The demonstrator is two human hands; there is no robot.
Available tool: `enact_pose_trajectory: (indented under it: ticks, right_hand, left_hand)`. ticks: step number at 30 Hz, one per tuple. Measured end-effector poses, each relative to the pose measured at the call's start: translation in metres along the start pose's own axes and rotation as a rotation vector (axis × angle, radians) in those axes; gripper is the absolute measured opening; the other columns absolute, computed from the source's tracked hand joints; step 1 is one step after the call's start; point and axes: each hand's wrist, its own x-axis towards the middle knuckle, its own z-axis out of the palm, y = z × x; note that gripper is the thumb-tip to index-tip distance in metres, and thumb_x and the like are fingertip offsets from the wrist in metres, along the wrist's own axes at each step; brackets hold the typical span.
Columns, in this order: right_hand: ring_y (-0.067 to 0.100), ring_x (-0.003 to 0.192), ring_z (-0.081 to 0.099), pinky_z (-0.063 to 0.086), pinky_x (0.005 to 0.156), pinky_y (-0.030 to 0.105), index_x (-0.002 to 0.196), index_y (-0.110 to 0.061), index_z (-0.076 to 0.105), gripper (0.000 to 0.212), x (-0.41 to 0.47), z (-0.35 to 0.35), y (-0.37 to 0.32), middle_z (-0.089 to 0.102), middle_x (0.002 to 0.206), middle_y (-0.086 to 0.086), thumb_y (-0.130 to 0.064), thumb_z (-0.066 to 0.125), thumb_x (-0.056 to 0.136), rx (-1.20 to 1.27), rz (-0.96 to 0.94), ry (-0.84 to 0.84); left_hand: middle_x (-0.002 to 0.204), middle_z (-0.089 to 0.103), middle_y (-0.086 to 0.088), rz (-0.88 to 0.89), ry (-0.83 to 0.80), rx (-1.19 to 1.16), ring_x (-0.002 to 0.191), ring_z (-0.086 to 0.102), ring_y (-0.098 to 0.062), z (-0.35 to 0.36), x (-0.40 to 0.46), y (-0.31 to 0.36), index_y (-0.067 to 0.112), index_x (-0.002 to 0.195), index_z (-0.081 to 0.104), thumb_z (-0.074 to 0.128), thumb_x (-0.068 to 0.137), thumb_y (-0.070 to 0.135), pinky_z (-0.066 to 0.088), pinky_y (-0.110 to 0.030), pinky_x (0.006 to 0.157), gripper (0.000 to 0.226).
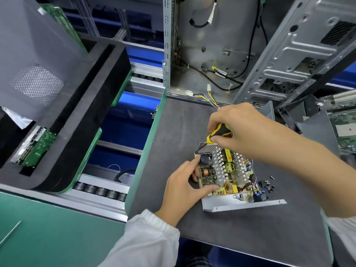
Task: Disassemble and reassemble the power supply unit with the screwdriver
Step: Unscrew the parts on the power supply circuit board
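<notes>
Dark grey matting covers the bench we work at, edged in green, with a roller conveyor running along its left edge and an open metal computer case standing at its far edge. Near the middle of the mat, toward the right, we see the power supply unit lying with its cover off, the circuit board with heat sinks, coils and a black capacitor exposed, and its bent metal base plate sticking out toward the near edge. Our right hand has its fingers curled round the yellow and black handle of the screwdriver, which slants down so that its tip meets the far left corner of the unit; the exact point of contact is too small to tell. Our left hand steadies the unit from its left side, the index finger pressed beside the capacitor and the thumb lying on the near left part of the board, so it pinches the unit's edge. Just beside the unit, toward the right edge of the mat, a small heap of black screws lies loose. On the conveyor a black foam tray carries a green circuit board.
</notes>
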Motion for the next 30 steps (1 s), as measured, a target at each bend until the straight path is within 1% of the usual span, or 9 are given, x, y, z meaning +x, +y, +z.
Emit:
enact_pose_trajectory:
  ticks: [4,7,9,13,16,21,24,26,30]
  right_hand:
    - [0.008,0.080,0.047,0.046,0.082,0.030,0.095,-0.022,0.063,0.008,0.000,0.000,0.000,0.050,0.082,-0.014,-0.026,0.060,0.089,0.002,0.006,-0.012]
    - [0.010,0.085,0.046,0.046,0.085,0.035,0.095,-0.023,0.061,0.007,0.000,0.001,0.000,0.051,0.087,-0.010,-0.027,0.059,0.089,-0.015,0.016,-0.029]
    - [0.010,0.086,0.046,0.046,0.085,0.036,0.095,-0.024,0.061,0.007,0.000,0.001,0.000,0.050,0.088,-0.010,-0.027,0.058,0.089,-0.025,0.017,-0.036]
    - [0.010,0.087,0.046,0.045,0.086,0.035,0.097,-0.024,0.061,0.008,0.000,0.002,0.000,0.049,0.089,-0.010,-0.027,0.058,0.090,-0.033,0.012,-0.042]
    - [0.011,0.087,0.048,0.045,0.085,0.033,0.098,-0.021,0.061,0.010,0.002,0.003,-0.001,0.050,0.089,-0.008,-0.024,0.057,0.090,-0.036,0.000,-0.050]
    - [0.012,0.088,0.051,0.045,0.085,0.031,0.098,-0.021,0.061,0.011,0.004,0.007,-0.005,0.050,0.090,-0.008,-0.027,0.058,0.090,-0.032,-0.013,-0.065]
    - [0.012,0.088,0.052,0.045,0.085,0.032,0.100,-0.021,0.062,0.012,0.004,0.006,-0.006,0.051,0.091,-0.008,-0.027,0.057,0.090,-0.024,-0.011,-0.067]
    - [0.010,0.086,0.049,0.044,0.086,0.030,0.099,-0.021,0.062,0.011,0.004,0.006,-0.005,0.051,0.091,-0.008,-0.026,0.057,0.090,-0.016,-0.005,-0.066]
    - [0.010,0.089,0.050,0.043,0.087,0.028,0.098,-0.022,0.062,0.009,0.003,0.005,-0.002,0.054,0.092,-0.008,-0.026,0.058,0.090,0.009,0.014,-0.053]
  left_hand:
    - [0.082,0.054,0.006,0.078,0.040,-0.009,0.069,0.049,-0.003,0.002,-0.002,-0.002,0.010,0.135,0.056,0.081,0.075,0.041,0.041,-0.010,0.065,0.072]
    - [0.084,0.055,0.001,0.187,0.056,0.050,0.073,0.052,-0.006,0.009,-0.005,-0.002,0.004,0.116,0.069,0.079,0.082,0.026,0.049,-0.020,0.064,0.042]
    - [0.085,0.057,-0.004,0.241,0.061,0.097,0.074,0.054,-0.010,0.013,-0.008,-0.002,0.001,0.107,0.072,0.078,0.084,0.020,0.050,-0.020,0.065,0.030]
    - [0.098,0.054,-0.003,0.141,0.036,0.049,0.076,0.052,-0.006,0.007,-0.008,0.000,0.005,0.105,0.068,0.078,0.082,0.029,0.050,-0.017,0.067,0.035]
    - [0.102,0.053,-0.001,0.110,0.034,0.018,0.083,0.051,0.000,0.005,-0.010,0.000,0.006,0.111,0.068,0.079,0.081,0.031,0.049,-0.013,0.072,0.041]
    - [0.120,0.055,-0.004,0.118,-0.012,-0.004,0.091,0.057,-0.007,0.000,-0.014,-0.006,0.008,0.122,0.066,0.074,0.086,0.030,0.054,-0.024,0.081,0.043]
    - [0.131,0.055,-0.001,0.066,-0.004,-0.104,0.092,0.059,-0.007,-0.001,-0.011,-0.009,0.013,0.126,0.065,0.080,0.080,0.023,0.056,-0.023,0.076,0.049]
    - [0.129,0.055,0.001,0.053,-0.003,-0.160,0.092,0.060,-0.007,-0.001,-0.010,-0.009,0.014,0.126,0.065,0.081,0.079,0.021,0.055,-0.019,0.072,0.051]
    - [0.112,0.054,0.005,0.025,-0.007,-0.188,0.085,0.060,-0.011,0.000,-0.013,-0.010,0.013,0.126,0.064,0.081,0.079,0.021,0.053,-0.018,0.063,0.051]
